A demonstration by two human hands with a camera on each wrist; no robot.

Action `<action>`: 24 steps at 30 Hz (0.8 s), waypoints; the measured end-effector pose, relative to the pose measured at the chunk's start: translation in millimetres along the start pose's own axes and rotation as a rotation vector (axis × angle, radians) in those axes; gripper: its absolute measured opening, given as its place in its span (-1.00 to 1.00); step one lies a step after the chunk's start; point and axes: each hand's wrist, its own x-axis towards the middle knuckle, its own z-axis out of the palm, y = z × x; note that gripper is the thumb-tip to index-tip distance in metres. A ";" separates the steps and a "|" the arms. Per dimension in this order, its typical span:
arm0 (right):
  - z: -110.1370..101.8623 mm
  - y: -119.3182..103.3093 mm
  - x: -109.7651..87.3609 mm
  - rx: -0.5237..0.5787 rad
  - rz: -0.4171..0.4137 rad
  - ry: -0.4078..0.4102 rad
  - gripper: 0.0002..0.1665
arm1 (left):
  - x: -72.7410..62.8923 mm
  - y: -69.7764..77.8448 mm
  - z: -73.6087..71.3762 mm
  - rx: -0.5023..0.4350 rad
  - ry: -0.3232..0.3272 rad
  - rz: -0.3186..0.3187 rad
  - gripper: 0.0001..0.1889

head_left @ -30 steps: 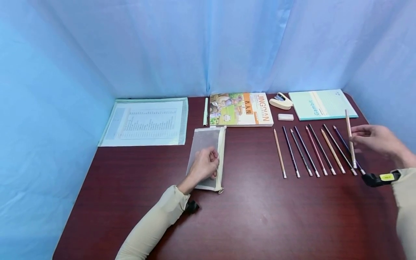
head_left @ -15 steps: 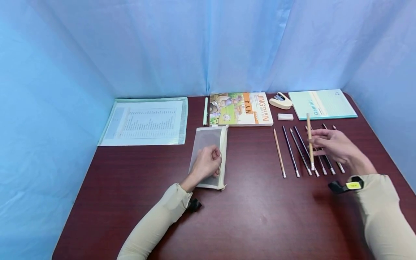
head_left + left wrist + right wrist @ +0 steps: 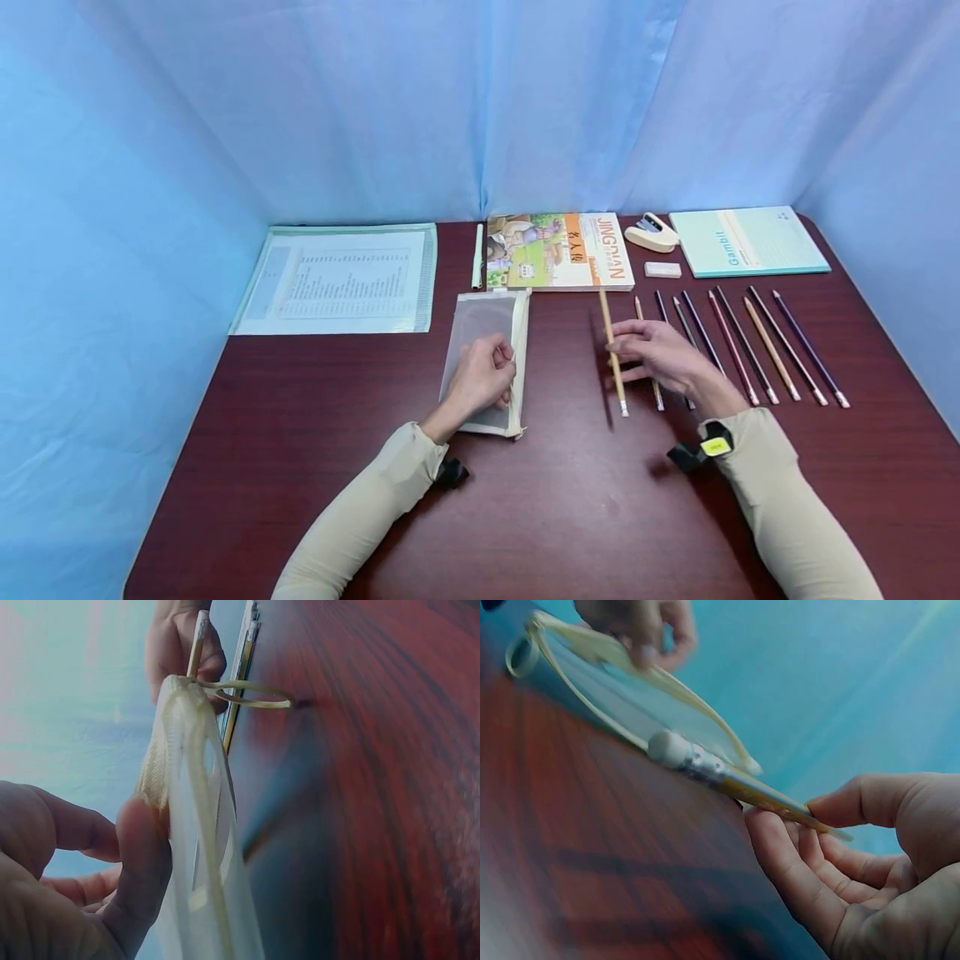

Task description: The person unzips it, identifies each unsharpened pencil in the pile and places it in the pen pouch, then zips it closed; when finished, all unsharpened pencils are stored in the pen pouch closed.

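Observation:
My left hand pinches the cream zipper edge of a translucent mesh pencil pouch, lifting that edge. In the right wrist view the mouth of the pouch gapes, its two cream edges parted. My right hand holds a yellow pencil between thumb and fingertips, above the table to the right of the pouch. The pencil's white eraser points toward the pouch in that wrist view. Close by, a row of several pencils lies on the table, its left ones partly hidden by my right hand.
Along the back lie a document folder, a pale green pen, a picture-covered book, a cream stapler, a white eraser block and a green notebook. Blue curtains enclose the dark red table.
My right hand has carried the yellow pencil leftward, from the far right end of the pencil row to near the pouch. My left hand keeps its grip on the pouch edge, barely shifting.

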 end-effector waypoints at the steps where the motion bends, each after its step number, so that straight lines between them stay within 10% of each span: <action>1: 7.7 1.4 3.0 0.005 0.001 -0.012 -0.74 | 0.2 0.0 0.2 -0.002 0.002 0.001 -0.92; 12: 77.6 13.6 37.5 -0.004 0.044 -0.028 -0.40 | -0.7 0.3 3.3 -0.029 0.020 0.010 -0.93; 24: 117.3 5.1 53.9 -0.045 0.026 0.134 -0.47 | -2.2 4.0 5.4 -0.023 0.023 0.015 -0.94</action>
